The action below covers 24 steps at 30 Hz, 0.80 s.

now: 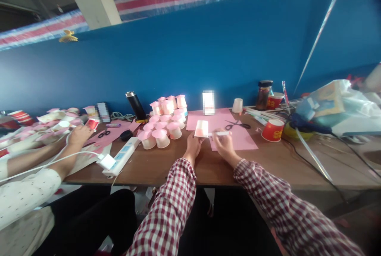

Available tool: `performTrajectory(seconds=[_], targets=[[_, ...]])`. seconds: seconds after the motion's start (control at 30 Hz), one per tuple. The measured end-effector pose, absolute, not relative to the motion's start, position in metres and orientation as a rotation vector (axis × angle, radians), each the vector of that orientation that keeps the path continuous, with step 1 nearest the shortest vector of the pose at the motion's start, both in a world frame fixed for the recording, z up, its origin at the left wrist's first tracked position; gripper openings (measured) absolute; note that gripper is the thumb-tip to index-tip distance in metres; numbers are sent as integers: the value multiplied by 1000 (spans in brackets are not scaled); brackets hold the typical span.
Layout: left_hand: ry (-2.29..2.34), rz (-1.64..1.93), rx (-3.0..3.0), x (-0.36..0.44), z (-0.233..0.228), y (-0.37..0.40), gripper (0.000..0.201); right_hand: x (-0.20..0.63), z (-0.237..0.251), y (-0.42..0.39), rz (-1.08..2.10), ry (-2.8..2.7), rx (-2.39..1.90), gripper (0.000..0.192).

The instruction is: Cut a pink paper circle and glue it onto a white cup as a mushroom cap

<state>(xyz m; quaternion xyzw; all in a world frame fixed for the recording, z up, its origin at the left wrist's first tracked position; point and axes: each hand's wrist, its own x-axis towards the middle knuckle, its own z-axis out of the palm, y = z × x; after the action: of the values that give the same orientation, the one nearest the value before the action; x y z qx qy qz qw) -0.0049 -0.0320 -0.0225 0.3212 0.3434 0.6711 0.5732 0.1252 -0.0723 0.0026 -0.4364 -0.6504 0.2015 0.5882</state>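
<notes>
My left hand (194, 145) is closed around the lower part of a pale paper cup (201, 128), upside down with its narrow end up. In my right hand (224, 145) a slim white pen-like stick (219, 133) is pinched, its tip at the cup's right side near the rim. I cannot tell whether the tip touches. Behind both hands lie pink paper sheets (238, 139) with black-handled scissors (237, 125) on them. Left of my hands, several upturned cups with pink paper tops (161, 133) stand in rows, some stacked higher at the back.
A white power strip (122, 156) lies to the left, near a black bottle (135, 106). At the right are a red paper cup (272, 130), a dark jar (263, 95) and a plastic bag (336, 103). A co-worker's hand (79, 133) works at the far left.
</notes>
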Motion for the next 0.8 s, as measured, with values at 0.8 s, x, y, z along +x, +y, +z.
performTrajectory(seconds=[0.8], targets=[[812,1598,737,-5,-18,-37,24,123,1,-78,530,-1632,-1020,33]])
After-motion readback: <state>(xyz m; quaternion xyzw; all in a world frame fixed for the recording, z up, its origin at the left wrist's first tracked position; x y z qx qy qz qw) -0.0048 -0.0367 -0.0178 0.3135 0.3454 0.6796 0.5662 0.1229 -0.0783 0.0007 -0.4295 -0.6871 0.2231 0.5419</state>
